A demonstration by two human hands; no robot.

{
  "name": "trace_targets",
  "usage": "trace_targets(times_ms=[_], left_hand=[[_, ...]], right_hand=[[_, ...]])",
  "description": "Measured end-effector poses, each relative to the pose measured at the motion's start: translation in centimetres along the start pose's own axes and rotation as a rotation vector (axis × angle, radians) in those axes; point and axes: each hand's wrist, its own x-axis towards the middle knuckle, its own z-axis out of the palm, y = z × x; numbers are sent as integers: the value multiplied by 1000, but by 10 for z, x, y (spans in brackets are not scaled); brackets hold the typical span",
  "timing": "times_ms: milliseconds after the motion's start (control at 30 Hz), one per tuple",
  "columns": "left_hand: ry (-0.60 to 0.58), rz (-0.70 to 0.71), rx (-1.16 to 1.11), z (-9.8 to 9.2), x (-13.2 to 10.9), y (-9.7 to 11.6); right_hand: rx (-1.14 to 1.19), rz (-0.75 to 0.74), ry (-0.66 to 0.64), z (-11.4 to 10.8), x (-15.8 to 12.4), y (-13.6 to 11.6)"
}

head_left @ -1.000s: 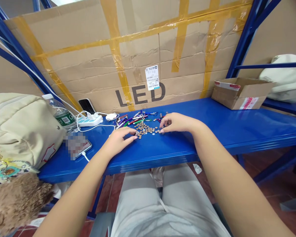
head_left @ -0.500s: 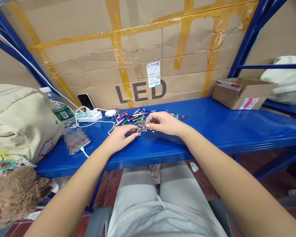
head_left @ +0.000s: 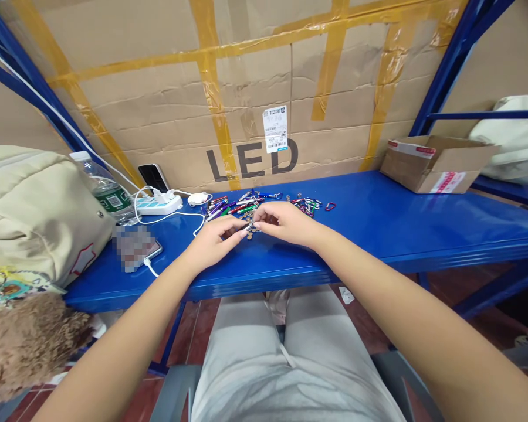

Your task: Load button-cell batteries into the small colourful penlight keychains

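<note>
Over the front of the blue table, my left hand (head_left: 219, 239) pinches a small silver-and-dark metal tube (head_left: 248, 227) between thumb and fingers. My right hand (head_left: 289, 224) meets the tube's right end, thumb and fingertips closed there. Whether a small part sits in those fingertips is too small to tell. Under and between the hands lie several small round discs like button cells (head_left: 249, 237), partly hidden by the fingers. Just behind is a pile of slim coloured metal tubes (head_left: 231, 207) in purple, red, green and blue. Small coloured carabiners (head_left: 310, 205) lie to its right.
At the left stand a beige bag (head_left: 35, 205), a plastic bottle (head_left: 110, 190) and a white power strip (head_left: 161, 205) with cables. A phone (head_left: 152, 252) is charging near the front edge. An open cardboard box (head_left: 440, 167) sits at the right, and a large taped carton (head_left: 167, 117) forms the back.
My right hand has moved left and slightly down from the discs to the tube in my left hand. The two hands' fingertips now meet at it.
</note>
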Motion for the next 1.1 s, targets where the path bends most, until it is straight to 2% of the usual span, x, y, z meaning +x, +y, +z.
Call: trace_targets(times_ms=[100,167,267,367,467,633,767,867,1000,1067,1100], left_hand=[[38,92,109,2,0,-4],[89,180,221,3,-1,-6],[190,283,438,6,-4,-8],[218,315,584,6,-4,-6],[242,268,511,7,-2,-5],[284,162,282,7,3,-8],[249,225,277,6,2,-11],[217,318,408,3,-1,-10],[158,367,516,1,-4,-6],[178,342,475,2,-4,-5],[196,318,431,4,-3,-5]], right_hand=[[-82,-45,11,2,0,1],[-43,-20,25,4,1,1],[182,158,29,7,2,2],[461,362,-25,7,3,3],[564,420,-48,7,4,6],[380,282,-14,8,5,8],[267,252,-58,8,4,4],[400,307,-131,5,1,3],[768,475,-289,2,-1,4],[813,499,-317,2,0,4],[753,479,-299,3,0,4]])
